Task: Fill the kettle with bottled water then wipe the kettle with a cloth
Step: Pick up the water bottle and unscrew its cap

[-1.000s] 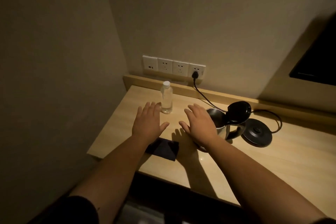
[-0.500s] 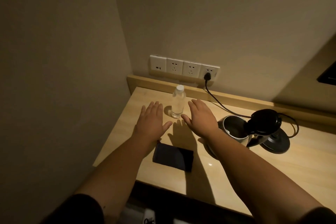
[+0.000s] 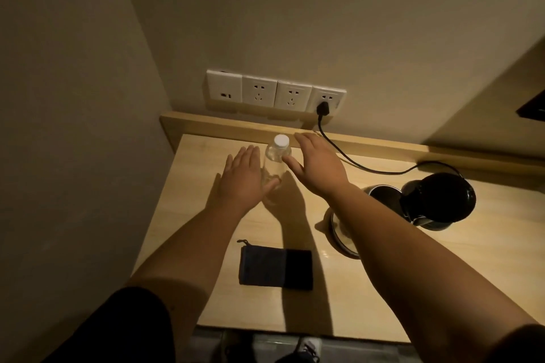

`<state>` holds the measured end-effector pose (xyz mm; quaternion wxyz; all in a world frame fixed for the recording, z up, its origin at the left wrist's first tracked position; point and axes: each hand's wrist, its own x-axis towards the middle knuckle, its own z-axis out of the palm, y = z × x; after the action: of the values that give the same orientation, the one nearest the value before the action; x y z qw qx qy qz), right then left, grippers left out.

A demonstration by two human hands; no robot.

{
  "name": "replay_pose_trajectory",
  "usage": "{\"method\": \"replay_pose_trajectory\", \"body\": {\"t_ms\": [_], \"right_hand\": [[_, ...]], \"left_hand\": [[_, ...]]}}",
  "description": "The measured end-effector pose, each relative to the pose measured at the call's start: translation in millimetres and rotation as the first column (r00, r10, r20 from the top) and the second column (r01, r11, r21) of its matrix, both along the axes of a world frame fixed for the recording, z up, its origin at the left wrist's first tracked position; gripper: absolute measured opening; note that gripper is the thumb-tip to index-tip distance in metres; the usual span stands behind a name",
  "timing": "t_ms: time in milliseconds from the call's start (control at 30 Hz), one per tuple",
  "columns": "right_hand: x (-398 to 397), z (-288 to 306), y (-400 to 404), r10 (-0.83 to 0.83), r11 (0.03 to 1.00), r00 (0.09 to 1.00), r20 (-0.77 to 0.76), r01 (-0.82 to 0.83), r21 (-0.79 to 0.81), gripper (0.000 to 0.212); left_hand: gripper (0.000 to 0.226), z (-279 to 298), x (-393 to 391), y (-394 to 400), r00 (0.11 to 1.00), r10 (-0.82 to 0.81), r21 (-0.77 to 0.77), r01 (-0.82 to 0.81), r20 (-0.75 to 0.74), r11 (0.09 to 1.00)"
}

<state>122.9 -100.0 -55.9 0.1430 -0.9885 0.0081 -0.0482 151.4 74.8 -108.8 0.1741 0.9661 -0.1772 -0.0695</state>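
A clear water bottle [image 3: 275,156] with a white cap stands upright near the back of the wooden desk [image 3: 188,215]. My left hand [image 3: 243,178] is flat and open just left of the bottle, thumb at its lower part. My right hand [image 3: 317,165] is open just right of it, thumb touching the bottle's shoulder. Neither hand is closed around it. The steel kettle [image 3: 380,194] sits to the right with its black lid [image 3: 439,200] flipped open; my right forearm covers part of it. A dark folded cloth [image 3: 275,270] lies near the desk's front edge.
A row of white wall sockets [image 3: 275,94] sits above the desk's back ledge; a black power cord [image 3: 354,166] runs from the rightmost one across the desk toward the kettle. A wall closes the left side. Shoes [image 3: 306,348] show on the floor below.
Both hands have moved forward to either side of the bottle, and my head has come closer and tilted down. The bottle, kettle and cloth have stayed in place.
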Motion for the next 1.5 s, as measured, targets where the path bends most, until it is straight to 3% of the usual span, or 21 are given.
{"method": "replay_pose_trajectory", "body": {"t_ms": [200, 367, 567, 733, 1033, 1233, 1500], "right_hand": [[15, -4, -10, 0.107, 0.979, 0.994, -0.008, -0.104, 0.177, 0.058], [27, -1, -17, 0.135, 0.917, 0.989, -0.055, -0.104, 0.384, 0.05], [34, 10, -23, 0.142, 0.821, 0.982, -0.122, -0.048, 0.569, 0.043], [33, 22, -25, 0.231, 0.797, 0.964, -0.134, -0.108, 0.594, 0.03], [16, 50, -38, 0.28, 0.73, 0.95, -0.135, -0.119, 0.673, 0.026], [8, 64, -43, 0.311, 0.68, 0.941, -0.137, -0.119, 0.724, 0.019], [-1, 88, -51, 0.382, 0.683, 0.915, -0.128, -0.186, 0.706, 0.023]], "left_hand": [[0.097, -10, 10, -18, 0.984, 0.113, -0.248, -0.145, -0.141, 0.958], [0.08, -11, 13, -32, 0.937, 0.118, -0.475, -0.272, -0.329, 0.837], [0.063, -3, 10, -40, 0.914, 0.128, -0.524, -0.33, -0.384, 0.785], [0.061, 8, 0, -37, 0.906, 0.042, -0.547, -0.292, -0.422, 0.785], [0.058, 36, -9, -31, 0.912, -0.073, -0.54, -0.173, -0.404, 0.824], [0.061, 52, -15, -36, 0.942, -0.105, -0.506, -0.075, -0.319, 0.859], [0.066, 73, -21, -41, 0.942, -0.191, -0.558, 0.005, -0.275, 0.83]]}}
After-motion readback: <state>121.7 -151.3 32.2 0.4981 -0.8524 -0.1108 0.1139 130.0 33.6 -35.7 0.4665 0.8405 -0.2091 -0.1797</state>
